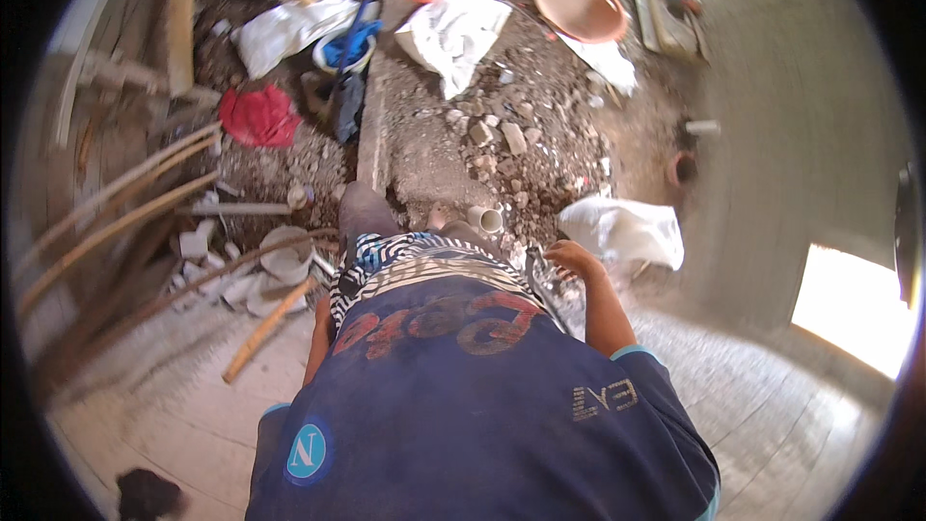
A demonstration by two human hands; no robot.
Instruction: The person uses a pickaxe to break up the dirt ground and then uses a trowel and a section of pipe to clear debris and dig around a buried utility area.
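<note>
My right hand is beside my right hip, its fingers loosely bent and apart, with nothing visible in its grasp. Close to its fingertips is a thin dark rod-like thing, running down along my striped shorts; I cannot make out its kind. My left forearm hangs by my left side, and that hand is hidden. A short white plastic pipe piece lies on the dirt by my feet. Just beyond my right hand lies a white sack.
Ahead, stones and rubble cover the dirt beside a long concrete ledge. A bucket, a red cloth, a clay-coloured basin and another white sack lie farther out. Wooden poles lean at left; a grey wall stands at right.
</note>
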